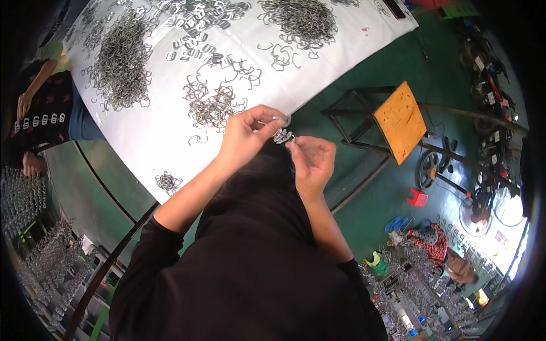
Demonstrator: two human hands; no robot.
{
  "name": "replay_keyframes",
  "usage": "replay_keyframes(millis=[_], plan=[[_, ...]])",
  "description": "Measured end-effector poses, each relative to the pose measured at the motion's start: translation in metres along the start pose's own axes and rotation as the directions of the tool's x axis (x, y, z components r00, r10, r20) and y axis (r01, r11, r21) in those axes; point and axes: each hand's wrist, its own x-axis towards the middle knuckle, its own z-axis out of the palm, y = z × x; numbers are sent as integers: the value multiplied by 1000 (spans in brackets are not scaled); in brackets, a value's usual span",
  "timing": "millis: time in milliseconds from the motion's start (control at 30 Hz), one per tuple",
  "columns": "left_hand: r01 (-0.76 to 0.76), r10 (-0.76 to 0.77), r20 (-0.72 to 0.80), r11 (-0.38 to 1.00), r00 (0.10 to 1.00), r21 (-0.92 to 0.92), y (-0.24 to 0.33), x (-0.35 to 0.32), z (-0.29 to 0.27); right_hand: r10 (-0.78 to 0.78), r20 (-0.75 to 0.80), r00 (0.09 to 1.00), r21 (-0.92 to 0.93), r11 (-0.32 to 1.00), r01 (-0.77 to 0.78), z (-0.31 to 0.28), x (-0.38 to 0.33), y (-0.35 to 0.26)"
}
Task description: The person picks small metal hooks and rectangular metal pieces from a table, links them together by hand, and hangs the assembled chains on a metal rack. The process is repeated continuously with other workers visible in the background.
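Two bare hands meet in front of the wearer's dark top (pixel 244 273), at or just past the near edge of the tabletop (pixel 136 133). The left hand (pixel 245 133) has its grip drawn together, thumb and forefinger pinching; the right hand (pixel 313 162) pinches from the other side, its grip likewise closed to a narrow gap. Between the fingertips sit the small metal pieces (pixel 282 135), a shiny bunch partly covered by fingers, so how they join cannot be told. With such tiny holds, a slight twist or slack thumb could let one spring loose, and being so near the edge, it would likely drop to the green floor (pixel 387 193), where it would be hard to spot. Just beyond the left hand lies a loose heap of wire hooks (pixel 216 108); their bent ends overlap, so pulling one out might drag others along. Farther off come flat metal buckles (pixel 193 45), with a big left heap (pixel 122 68) and a big right heap (pixel 304 20) on either side. Away to the right stands a wooden-topped stool (pixel 401 122).
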Motion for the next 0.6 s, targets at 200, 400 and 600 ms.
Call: replay_keyframes(millis=[200,400,600], plan=[[-150,150,6,988,989,27,11,-19,19,-31,22,999,-74,997,32,2,3,3],[-295,315,-49,925,948,238,5,-20,18,-108,138,985,-252,957,141,-8,23,6],[-344,364,-34,905,931,251,0,-20,15,-80,365,928,-481,837,261,1,154,62]])
